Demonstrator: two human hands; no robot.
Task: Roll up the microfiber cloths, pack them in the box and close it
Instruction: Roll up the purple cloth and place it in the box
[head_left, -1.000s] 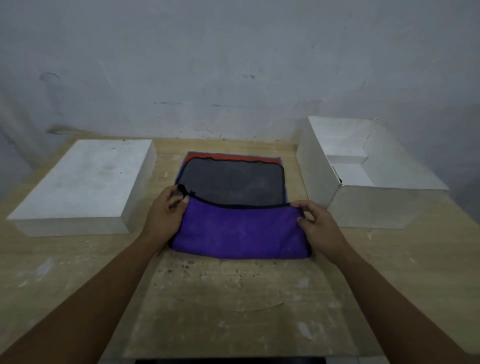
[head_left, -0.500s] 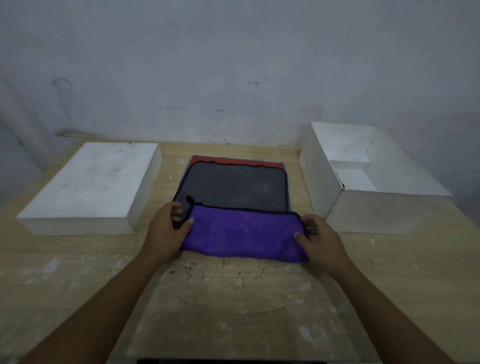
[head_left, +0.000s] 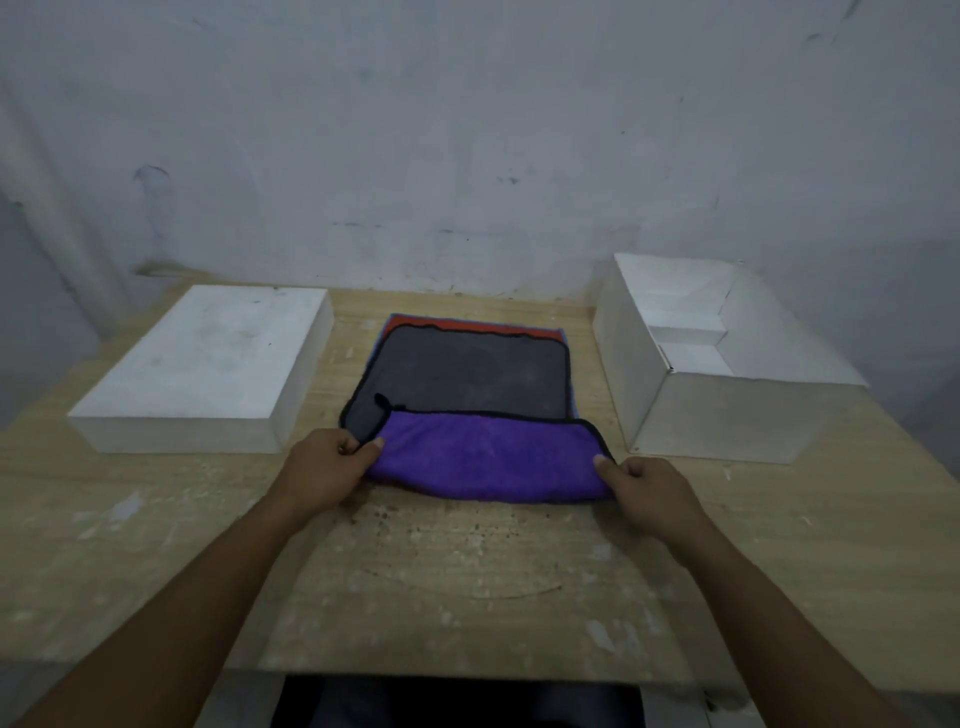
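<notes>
A stack of microfiber cloths lies flat mid-table. The top cloth (head_left: 462, 376) is grey on its upper face and purple underneath. Its near edge is turned back over itself as a purple band (head_left: 488, 457). My left hand (head_left: 324, 470) pinches the left end of that band, thumb on top. My right hand (head_left: 652, 488) pinches the right end the same way. Below the grey cloth an orange-red cloth (head_left: 467, 328) and a blue one peek out at the far edge. The open white box (head_left: 727, 421) stands to the right, with nothing visible inside.
A white box lid (head_left: 208, 364) lies upside down at the left of the wooden table (head_left: 467, 571). A grey wall stands right behind the table. The table's near edge runs just below my forearms.
The purple band has grown narrower and its ends have drawn toward me. Both hands shifted slightly nearer while keeping their pinch on the cloth ends.
</notes>
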